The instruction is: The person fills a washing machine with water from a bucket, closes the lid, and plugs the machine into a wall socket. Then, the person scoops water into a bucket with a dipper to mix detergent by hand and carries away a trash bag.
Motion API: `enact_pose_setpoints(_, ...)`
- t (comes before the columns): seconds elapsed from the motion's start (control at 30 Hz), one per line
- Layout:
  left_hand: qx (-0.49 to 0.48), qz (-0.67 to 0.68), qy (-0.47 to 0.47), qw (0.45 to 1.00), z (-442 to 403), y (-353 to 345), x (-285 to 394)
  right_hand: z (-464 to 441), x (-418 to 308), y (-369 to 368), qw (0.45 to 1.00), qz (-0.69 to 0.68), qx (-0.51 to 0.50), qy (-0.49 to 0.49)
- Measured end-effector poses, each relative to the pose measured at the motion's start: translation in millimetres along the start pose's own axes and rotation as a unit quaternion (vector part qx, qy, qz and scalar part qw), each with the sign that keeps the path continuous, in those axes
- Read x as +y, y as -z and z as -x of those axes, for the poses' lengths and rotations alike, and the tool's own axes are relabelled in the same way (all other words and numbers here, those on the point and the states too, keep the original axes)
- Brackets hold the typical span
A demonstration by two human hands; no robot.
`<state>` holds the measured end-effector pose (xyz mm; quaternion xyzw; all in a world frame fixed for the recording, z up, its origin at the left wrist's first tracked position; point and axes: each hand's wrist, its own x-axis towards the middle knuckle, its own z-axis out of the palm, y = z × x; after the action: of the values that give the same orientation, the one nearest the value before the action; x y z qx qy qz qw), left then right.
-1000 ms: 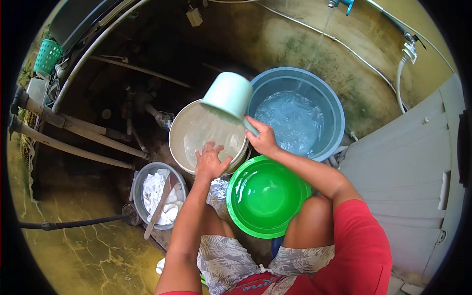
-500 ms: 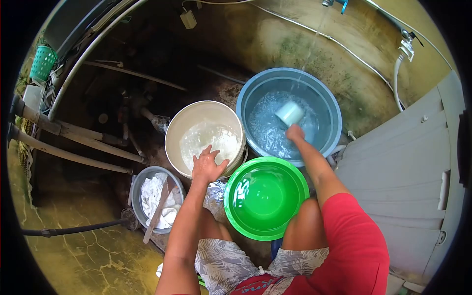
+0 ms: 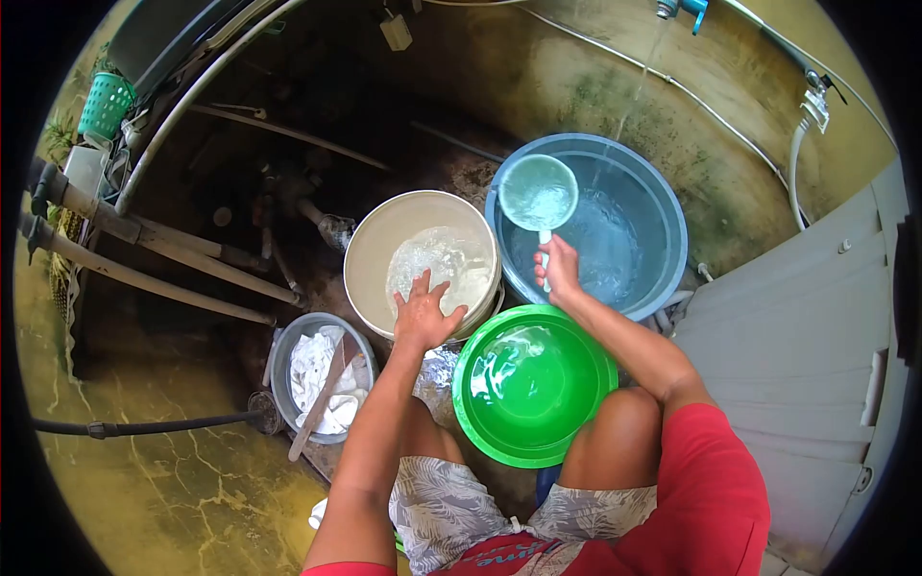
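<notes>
My right hand [image 3: 560, 269] is closed around the handle of a pale green water dipper [image 3: 539, 192]. The dipper has water in it and is held over the left side of a large blue tub [image 3: 674, 235]. My left hand [image 3: 428, 312] has its fingers spread at the near rim of a cream bucket [image 3: 361, 254]; whether it touches the rim I cannot tell. Rippling water lies inside the bucket. A green basin [image 3: 528, 394] holding clear water stands between my knees, just in front of the tub and bucket.
Left of my left arm, a small grey tub [image 3: 280, 389] holds white cloth [image 3: 312, 370] with a wooden stick [image 3: 322, 398] across it. Water runs from a blue tap [image 3: 693, 12] into the blue tub. Pipes [image 3: 192, 248] cross the left side; a grey panel [image 3: 788, 346] stands right.
My right hand has lifted the dipper out of the blue tub's water and brought it left, opening upward with water inside. My left hand stays spread at the bucket.
</notes>
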<state>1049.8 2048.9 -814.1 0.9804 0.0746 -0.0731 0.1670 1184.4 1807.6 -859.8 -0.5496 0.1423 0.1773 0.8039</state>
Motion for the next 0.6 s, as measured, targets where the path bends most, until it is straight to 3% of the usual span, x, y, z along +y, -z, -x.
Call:
enact_pose_setpoints(0.07, 0.007, -0.005, -0.004, 1.000, 0.3, -1.7, -1.6, 11.5, -7.7, -18.3, 0.996, 0.065, -0.033, 0.050)
enact_pose_setpoints(0.13, 0.006, -0.003, 0.001, 1.000, -0.2, -1.3, -2.4, 3.5, 3.4, -25.4, 0.970, 0.145, -0.079, 0.177)
enact_pose_setpoints(0.2, -0.005, 0.000, 0.007, 1.000, -0.4, -0.6, -0.2, 8.2, 5.8, -34.5, 0.907, 0.248, -0.064, 0.334)
enact_pose_setpoints(0.3, -0.039, 0.001, 0.017, 0.999, 1.1, 7.8, 5.1, 13.0, -2.4, -37.5, 0.813, 0.366, -0.069, 0.448)
enact_pose_setpoints(0.4, -0.050, 0.004, 0.018, 0.999, -0.7, 8.0, 3.1, 36.6, -40.8, -44.0, 0.809, 0.445, -0.114, 0.366)
enact_pose_setpoints(0.5, -0.017, 0.010, 0.009, 1.000, 0.2, -1.9, -1.3, -14.9, -31.6, -15.5, 0.751, 0.471, -0.031, 0.461)
enact_pose_setpoints(0.6, -0.014, 0.005, 0.008, 1.000, -0.4, -0.9, -0.8, -67.9, -34.2, 38.5, 0.695, 0.623, 0.107, 0.341)
